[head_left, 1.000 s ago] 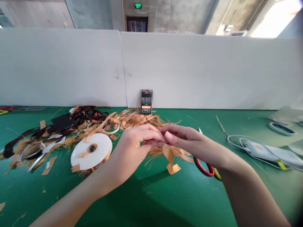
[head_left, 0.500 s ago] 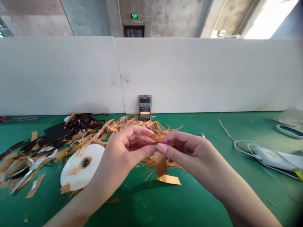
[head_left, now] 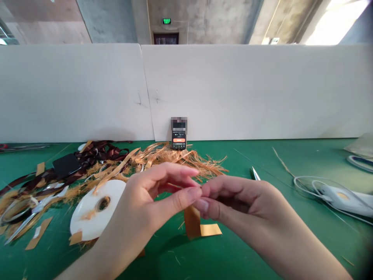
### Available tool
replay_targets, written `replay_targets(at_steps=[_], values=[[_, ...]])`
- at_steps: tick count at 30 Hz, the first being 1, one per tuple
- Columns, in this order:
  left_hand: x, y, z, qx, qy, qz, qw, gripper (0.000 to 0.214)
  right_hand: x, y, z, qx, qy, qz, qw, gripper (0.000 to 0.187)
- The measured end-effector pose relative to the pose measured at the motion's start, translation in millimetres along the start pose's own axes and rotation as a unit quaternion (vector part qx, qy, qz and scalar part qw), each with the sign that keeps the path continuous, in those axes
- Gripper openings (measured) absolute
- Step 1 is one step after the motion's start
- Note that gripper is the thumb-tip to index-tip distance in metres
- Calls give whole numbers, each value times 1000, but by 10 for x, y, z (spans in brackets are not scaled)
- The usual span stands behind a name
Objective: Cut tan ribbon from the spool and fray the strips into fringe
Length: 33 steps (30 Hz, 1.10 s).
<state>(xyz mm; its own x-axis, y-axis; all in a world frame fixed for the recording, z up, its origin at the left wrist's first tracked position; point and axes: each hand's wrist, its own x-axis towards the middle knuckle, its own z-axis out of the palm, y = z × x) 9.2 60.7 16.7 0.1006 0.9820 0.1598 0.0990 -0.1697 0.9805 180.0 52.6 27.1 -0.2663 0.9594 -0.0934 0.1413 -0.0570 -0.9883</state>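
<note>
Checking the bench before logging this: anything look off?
Yes: the orange ribbon heap on the green mat is shredded into loose, tangled fibres, and cut strips lie scattered near the white ribbon spool. The ribbon looks torn up rather than neatly cut.

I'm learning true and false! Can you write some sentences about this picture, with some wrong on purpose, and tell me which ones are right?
1. A flat orange ribbon strip hangs below the left hand and right hand. True.
2. Both hands wear gloves. False: they are bare.
3. A black phone stands upright against a white partition wall. True.
4. A round white ribbon spool lies to the right of the right hand. False: it lies on the green table top, left of the left hand.
</note>
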Motion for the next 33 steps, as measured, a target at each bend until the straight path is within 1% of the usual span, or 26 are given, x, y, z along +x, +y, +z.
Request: replay_targets(at_steps=[2,5,10,12,13,16,18,22,25,27,29,31,33], values=[[-14,-5,0,25,-9,12,1000,9,0,1,8,-15,4,5,1000,14],[-22,-28,5,24,3,25,999,8,4,3,12,-29,9,-5,1000,13],[-17,-50,-5,-37,61,21,997,9,-1,-2,7,-43,9,-30,999,14],[-16,-40,-15,-51,70,14,996,11,-7,-5,6,-36,9,-33,999,15],[-17,-33,-16,-57,58,5,997,15,-9,-6,5,-27,9,-33,999,15],[-30,-14,-2,-76,-9,-36,996,28,-9,-12,4,5,13,-29,999,16],[-45,-8,18,-68,-33,-51,996,32,-7,-19,7,-2,27,-34,999,18],[-79,-9,51,-30,-45,-61,997,27,-6,-29,13,-65,48,-32,996,19],[-90,-24,58,-31,-51,-64,996,26,-12,-15,-4,-80,34,-23,996,18],[-87,-33,59,-37,-54,-65,996,26,-22,0,-26,-86,27,-35,995,17],[-81,-29,59,-39,-56,-62,996,27,-38,7,-48,-86,49,-60,993,14],[-77,-2,61,-32,-44,-71,996,27,-59,3,-59,-80,99,-82,988,15],[-76,43,65,-19,-28,-102,994,27,-76,-12,-54,-74,154,-96,981,16]])
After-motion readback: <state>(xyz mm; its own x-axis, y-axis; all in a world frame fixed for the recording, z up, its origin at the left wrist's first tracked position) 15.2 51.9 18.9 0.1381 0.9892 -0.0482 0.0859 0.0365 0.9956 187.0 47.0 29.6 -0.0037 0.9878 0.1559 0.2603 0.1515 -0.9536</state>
